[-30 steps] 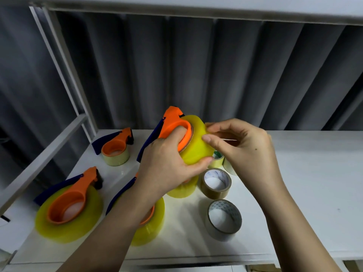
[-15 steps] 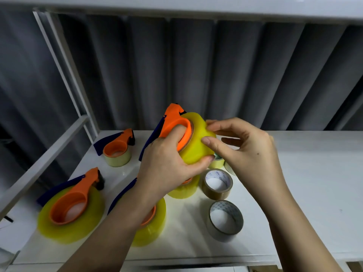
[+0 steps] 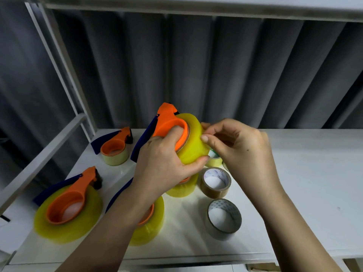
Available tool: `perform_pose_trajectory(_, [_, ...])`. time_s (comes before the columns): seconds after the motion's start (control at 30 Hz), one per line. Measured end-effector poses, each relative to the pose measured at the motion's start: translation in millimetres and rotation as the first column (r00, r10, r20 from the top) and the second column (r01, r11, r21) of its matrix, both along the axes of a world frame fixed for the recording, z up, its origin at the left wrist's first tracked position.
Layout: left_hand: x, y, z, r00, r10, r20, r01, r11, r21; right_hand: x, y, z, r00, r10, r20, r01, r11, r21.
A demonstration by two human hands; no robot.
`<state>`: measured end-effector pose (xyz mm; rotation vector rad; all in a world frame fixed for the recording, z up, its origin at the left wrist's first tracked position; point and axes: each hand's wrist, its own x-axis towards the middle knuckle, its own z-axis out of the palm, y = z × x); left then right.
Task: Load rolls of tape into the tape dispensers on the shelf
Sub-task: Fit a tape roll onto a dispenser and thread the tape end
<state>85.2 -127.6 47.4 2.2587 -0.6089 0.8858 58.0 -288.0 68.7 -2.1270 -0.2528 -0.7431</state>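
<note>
Tape roll, yellow, sits in the orange dispenser above the shelf; my left hand grips both, my right hand pinches its edge.

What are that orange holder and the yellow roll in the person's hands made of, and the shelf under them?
The orange dispenser looks like moulded plastic: even colour, smooth matte sheen, rounded edges. The yellow roll seems to be clear film tape wound thick, glossy and translucent yellow. The shelf looks like white painted metal or laminate; its smooth, faintly reflective surface does not settle which.
</note>
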Motion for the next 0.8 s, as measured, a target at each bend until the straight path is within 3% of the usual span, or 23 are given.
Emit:
perform_pose_trajectory(0.2, [-1.7,1.3,-2.3,0.999,-0.004,-0.035,0.004,1.000,0.010,1.7,2.9,-3.5,0.989,-0.117,0.094,0.125,0.989,-0.081])
perform_pose_trajectory(0.43, [-0.9,0.7,1.8,0.989,-0.067,-0.131,0.054,0.993,-0.101,-3.5,2.1,0.5,0.995,0.101,-0.019,-0.097,0.984,0.150])
perform_pose_trajectory(0.63, [-2.3,-2.0,2.4,0.994,-0.035,-0.099,0.027,0.996,-0.082,-3.5,4.7,-2.1,0.999,0.034,-0.010,-0.033,0.995,0.099])
perform_pose_trajectory(0.8, [-2.3,-3.4,2.2,0.997,0.031,-0.069,-0.033,0.999,-0.023,-7.0,8.9,-1.6,0.996,-0.085,0.011,0.086,0.992,-0.096])
